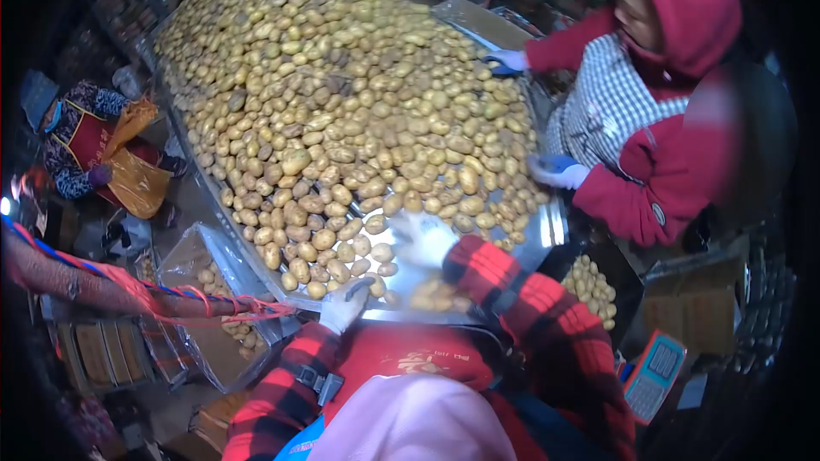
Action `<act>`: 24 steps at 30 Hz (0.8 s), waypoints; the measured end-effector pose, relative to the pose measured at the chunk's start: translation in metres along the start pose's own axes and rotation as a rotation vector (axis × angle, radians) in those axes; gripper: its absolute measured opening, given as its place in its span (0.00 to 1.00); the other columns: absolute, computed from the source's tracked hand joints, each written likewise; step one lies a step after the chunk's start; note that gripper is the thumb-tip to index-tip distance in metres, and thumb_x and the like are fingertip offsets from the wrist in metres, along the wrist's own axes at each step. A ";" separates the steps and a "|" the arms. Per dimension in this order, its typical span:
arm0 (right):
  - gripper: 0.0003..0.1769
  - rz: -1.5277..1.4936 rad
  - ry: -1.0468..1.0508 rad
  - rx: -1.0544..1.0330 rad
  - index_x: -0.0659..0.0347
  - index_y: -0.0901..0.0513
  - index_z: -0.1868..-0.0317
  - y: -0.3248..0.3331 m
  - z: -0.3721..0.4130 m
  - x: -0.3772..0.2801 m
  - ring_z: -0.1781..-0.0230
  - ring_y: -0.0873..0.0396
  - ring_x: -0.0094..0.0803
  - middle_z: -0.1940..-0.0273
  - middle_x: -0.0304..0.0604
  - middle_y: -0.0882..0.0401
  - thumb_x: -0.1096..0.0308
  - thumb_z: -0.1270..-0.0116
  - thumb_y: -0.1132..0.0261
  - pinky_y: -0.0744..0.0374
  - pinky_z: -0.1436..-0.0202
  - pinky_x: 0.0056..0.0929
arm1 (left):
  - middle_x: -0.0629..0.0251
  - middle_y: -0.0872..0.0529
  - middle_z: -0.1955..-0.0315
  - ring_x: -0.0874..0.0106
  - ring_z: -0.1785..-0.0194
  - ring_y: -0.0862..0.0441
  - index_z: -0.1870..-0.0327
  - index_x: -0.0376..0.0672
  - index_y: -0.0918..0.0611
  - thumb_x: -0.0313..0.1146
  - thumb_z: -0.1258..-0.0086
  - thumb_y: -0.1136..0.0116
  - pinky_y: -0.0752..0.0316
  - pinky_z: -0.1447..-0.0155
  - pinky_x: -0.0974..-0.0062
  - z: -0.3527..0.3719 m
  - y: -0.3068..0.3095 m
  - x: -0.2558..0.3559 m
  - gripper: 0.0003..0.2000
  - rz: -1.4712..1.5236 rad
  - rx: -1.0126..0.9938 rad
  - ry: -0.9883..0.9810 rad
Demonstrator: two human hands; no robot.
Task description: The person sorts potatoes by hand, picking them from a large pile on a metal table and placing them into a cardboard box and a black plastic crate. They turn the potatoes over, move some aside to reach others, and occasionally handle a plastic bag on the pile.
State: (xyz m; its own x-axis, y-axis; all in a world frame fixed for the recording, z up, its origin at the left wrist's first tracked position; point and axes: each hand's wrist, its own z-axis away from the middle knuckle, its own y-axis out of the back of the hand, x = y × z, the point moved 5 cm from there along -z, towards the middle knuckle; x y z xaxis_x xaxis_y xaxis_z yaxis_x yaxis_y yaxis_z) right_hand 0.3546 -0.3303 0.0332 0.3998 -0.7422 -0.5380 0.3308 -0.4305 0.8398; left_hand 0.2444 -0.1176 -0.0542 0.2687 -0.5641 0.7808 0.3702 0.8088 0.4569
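Gloved hands (384, 269) reach among potatoes (342, 85), the right's fingers blurred.

Cluttered floor (190, 203), bright light (6, 206)

Right hand (423, 239) blurred — grip unclear (nearby potatoes (437, 295) smeared too) — red apron lettering (423, 362) unreadable.

Potatoes (342, 85) heaped on a metal table (407, 283), head view.
The gloved left hand (344, 306) is at the near rim; the gloved right hand (424, 241), blurred, is beside potatoes farther in. At right, a co-worker (683, 141) in a checked apron (589, 90) reaches toward the heap.
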 end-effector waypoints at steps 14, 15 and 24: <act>0.22 0.023 0.109 0.171 0.56 0.18 0.40 0.004 -0.169 0.044 0.46 0.18 0.52 0.47 0.51 0.17 0.58 0.32 0.36 0.20 0.42 0.49 | 0.59 0.09 0.58 0.63 0.58 0.11 0.42 0.48 0.14 0.33 0.27 0.43 0.18 0.54 0.65 0.005 -0.003 -0.011 0.15 0.040 0.207 -0.132; 0.20 0.093 0.255 0.410 0.58 0.19 0.41 0.030 -0.192 0.038 0.52 0.16 0.52 0.46 0.53 0.18 0.65 0.32 0.37 0.17 0.49 0.45 | 0.57 0.09 0.54 0.55 0.52 0.11 0.40 0.52 0.14 0.37 0.29 0.40 0.18 0.50 0.59 0.002 -0.006 -0.018 0.17 0.054 0.194 -0.083; 0.24 0.071 -0.114 0.131 0.52 0.17 0.42 0.036 -0.330 0.069 0.42 0.18 0.52 0.44 0.55 0.16 0.53 0.37 0.35 0.20 0.38 0.47 | 0.62 0.09 0.56 0.65 0.53 0.11 0.41 0.41 0.15 0.32 0.23 0.43 0.17 0.48 0.71 0.005 0.011 -0.002 0.14 0.495 0.158 0.061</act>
State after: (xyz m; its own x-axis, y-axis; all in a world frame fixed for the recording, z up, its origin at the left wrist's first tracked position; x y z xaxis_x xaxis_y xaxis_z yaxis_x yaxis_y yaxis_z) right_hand 0.6760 -0.2272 0.0025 0.3159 -0.8233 -0.4716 0.1882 -0.4328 0.8816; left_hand 0.2436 -0.1070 -0.0484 0.4309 -0.1126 0.8953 0.0481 0.9936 0.1018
